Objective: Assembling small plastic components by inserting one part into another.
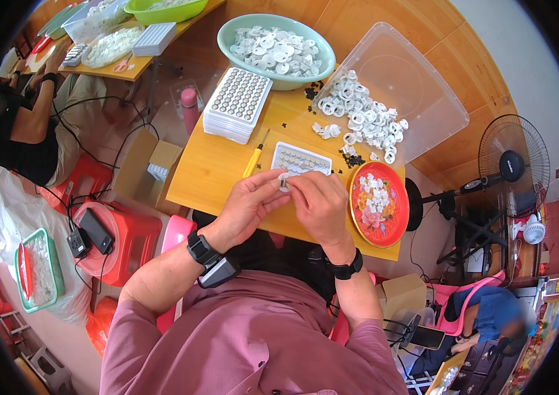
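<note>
Above the near part of the wooden table, a small round white plastic part point(284, 182) is pinched between the fingertips of my left hand point(245, 203) and my right hand point(322, 205). Just beyond the hands lies a shallow white tray point(302, 158) with rows of small round silvery pieces. A yellow-handled screwdriver point(254, 160) rests left of this tray. To the right of my right hand sits a red floral plate point(395, 227) bearing small white pieces. Small black parts point(353, 158) lie scattered between the tray and the plate.
A stack of white trays point(227, 125) stands at the table's left, beside a pale green basin point(228, 34) of white discs. A clear bin point(424, 99) with white ring-like parts lies at the back right. Right stands a fan point(511, 164); co-workers point(13, 131) sit left and lower right.
</note>
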Available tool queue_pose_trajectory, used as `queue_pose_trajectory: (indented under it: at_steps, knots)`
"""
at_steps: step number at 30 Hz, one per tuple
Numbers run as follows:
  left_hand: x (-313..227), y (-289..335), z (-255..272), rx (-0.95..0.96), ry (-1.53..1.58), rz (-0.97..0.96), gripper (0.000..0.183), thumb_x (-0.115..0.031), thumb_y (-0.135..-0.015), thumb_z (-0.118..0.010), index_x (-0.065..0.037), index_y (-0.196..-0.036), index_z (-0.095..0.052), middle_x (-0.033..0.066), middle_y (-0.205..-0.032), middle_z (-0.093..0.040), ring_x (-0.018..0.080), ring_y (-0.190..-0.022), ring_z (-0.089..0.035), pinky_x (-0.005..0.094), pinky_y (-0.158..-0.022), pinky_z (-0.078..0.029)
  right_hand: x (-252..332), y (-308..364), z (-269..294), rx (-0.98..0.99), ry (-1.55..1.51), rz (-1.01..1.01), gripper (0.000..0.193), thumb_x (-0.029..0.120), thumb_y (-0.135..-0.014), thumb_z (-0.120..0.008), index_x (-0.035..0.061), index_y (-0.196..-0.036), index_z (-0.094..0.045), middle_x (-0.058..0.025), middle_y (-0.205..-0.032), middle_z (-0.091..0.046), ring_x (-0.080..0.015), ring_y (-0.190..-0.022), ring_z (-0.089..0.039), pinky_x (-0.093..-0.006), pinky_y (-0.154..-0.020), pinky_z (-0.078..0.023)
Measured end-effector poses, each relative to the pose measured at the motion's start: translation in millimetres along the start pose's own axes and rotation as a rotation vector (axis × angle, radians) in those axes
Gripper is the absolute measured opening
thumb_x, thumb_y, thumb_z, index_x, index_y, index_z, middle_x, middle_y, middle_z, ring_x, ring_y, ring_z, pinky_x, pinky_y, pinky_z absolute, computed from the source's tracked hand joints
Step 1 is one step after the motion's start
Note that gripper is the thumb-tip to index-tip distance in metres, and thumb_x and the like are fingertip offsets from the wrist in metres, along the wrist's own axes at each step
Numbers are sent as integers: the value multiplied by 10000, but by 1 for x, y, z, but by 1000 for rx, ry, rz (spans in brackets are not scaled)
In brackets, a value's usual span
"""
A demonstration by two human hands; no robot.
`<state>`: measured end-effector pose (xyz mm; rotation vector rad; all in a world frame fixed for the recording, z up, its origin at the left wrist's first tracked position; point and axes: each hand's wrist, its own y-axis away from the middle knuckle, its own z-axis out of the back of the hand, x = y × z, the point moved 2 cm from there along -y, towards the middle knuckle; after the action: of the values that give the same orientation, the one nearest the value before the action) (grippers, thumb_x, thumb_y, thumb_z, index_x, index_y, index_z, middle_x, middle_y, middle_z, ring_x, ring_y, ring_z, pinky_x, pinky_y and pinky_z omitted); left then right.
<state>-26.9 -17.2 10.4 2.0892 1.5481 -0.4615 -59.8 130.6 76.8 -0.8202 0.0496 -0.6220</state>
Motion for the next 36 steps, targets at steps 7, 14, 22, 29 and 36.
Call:
queue_pose_trajectory:
  at_steps: [7, 14, 22, 29, 36]
  knots:
    - [-1, 0, 0, -3, 6, -11, 344, -89, -1011, -553, 48, -1325, -538, 109, -1220, -638, 164, -1092, -635, 304, -985, -527, 1, 2, -1, 12, 64, 52, 92, 43, -804, -676, 77, -887, -658, -39, -761, -606, -223, -669, -605, -361, -587, -420]
    - [2, 0, -3, -3, -172, -39, 319, -107, -1015, -554, 28, -1304, -561, 98, -1216, -643, 151, -1080, -639, 294, -970, -536, -4, 9, 0, 95, -84, -175, 58, 57, -810, -685, 74, -865, -678, -59, -784, -630, -252, -663, -613, -365, -605, -456]
    - [9, -2, 3, -37, -290, -36, 296, -121, -1023, -543, 15, -1284, -578, 92, -1203, -651, 152, -1083, -641, 304, -941, -544, -7, 25, -6, 85, -376, -677, 60, 59, -798, -706, 72, -851, -681, -66, -836, -641, -283, -684, -630, -364, -606, -493]
    - [11, 1, 0, -50, -284, 6, 282, -94, -1030, -515, 27, -1277, -575, 107, -1198, -647, 179, -1076, -654, 327, -942, -559, 0, 31, 1, 40, -52, -300, 36, 96, -836, -664, 76, -850, -638, -67, -836, -623, -291, -738, -640, -395, -632, -508]
    - [14, 2, -5, -14, -403, -4, 277, -108, -1025, -528, 6, -1273, -580, 100, -1187, -661, 179, -1059, -663, 332, -941, -549, -7, 38, 0, 87, -386, -689, 122, 98, -838, -669, 51, -933, -611, -108, -820, -655, -285, -738, -666, -390, -637, -512]
